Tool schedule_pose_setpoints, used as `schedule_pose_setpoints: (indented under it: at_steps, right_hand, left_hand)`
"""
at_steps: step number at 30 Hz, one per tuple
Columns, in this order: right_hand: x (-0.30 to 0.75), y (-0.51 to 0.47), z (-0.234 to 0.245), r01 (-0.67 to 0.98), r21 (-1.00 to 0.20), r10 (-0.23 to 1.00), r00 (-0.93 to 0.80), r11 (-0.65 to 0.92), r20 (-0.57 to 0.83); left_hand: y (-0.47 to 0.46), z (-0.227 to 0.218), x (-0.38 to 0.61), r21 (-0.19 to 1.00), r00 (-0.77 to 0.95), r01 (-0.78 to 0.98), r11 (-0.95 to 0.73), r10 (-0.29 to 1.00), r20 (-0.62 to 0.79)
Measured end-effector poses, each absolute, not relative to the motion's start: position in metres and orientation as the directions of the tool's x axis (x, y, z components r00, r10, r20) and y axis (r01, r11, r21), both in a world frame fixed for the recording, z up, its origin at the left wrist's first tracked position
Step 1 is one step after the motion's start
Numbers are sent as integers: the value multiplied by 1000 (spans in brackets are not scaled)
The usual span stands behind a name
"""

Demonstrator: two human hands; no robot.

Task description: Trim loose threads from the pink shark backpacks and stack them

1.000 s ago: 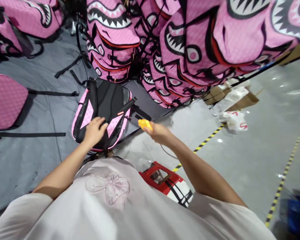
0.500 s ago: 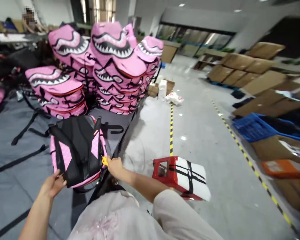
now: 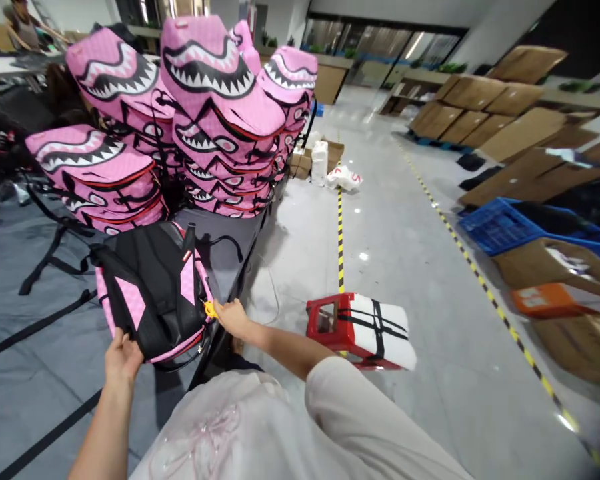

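A pink and black backpack [image 3: 163, 287] lies on the grey-covered table, its black padded back and straps facing up. At its lower left edge, the fingers of my left hand [image 3: 123, 357] are closed on the fabric. My right hand [image 3: 234, 319] is closed around small yellow-handled scissors [image 3: 210, 309] at the bag's right side. A thin blade tip seems to show over the bag's edge, but most of the tool is hidden by my fingers.
Stacks of pink shark-mouth backpacks [image 3: 220, 87] stand behind the bag. Loose black straps [image 3: 40, 323] lie left on the table [image 3: 10, 387]. A red stool with a white, strapped top [image 3: 380, 327] stands on the floor. Cartons [image 3: 473, 93] and a blue crate [image 3: 505, 227] line the right. A person [image 3: 25, 27] is far left.
My left hand has moved slightly right and up along the bag's lower edge, its fingers closing on the fabric. My right hand keeps the scissors near the same spot. The view has shifted slightly.
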State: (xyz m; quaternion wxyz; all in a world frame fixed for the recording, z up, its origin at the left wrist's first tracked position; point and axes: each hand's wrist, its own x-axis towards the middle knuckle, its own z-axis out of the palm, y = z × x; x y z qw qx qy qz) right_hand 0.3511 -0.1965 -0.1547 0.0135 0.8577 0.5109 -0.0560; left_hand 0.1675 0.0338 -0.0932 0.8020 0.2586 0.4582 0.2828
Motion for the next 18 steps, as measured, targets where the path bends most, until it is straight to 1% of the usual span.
schedule_pose_setpoints:
  at_steps: [7,11,13,15,16,17,18]
  right_hand:
    - [355,-201,-137,888,-104,890,432,-449,-148]
    - [352,-207,-123,860,-143,869,467,-489,-164]
    - [349,-212,-118,845,-175,860,478,-506,-179]
    - [344,-219,-115,838,-219,865,470,-500,-177]
    - [341,-222,-114,832,-241,866,472,-500,-166]
    - [338,-225,-113,824,-263,865,479,-502,-151]
    - [335,-227,-113,814,-284,861,490,-507,-136]
  left_hand:
    - [28,-92,155,727,467,-216,652,723,-509]
    - [25,-90,152,773,514,-174,610,726,-457]
    - [23,-87,148,815,534,-110,569,725,-435]
    - [18,-79,146,854,524,-11,520,730,-438]
    - [16,-74,146,861,512,49,507,727,-457]
    - [14,-68,149,843,517,130,522,689,-507]
    - [12,-61,154,797,531,228,559,615,-583]
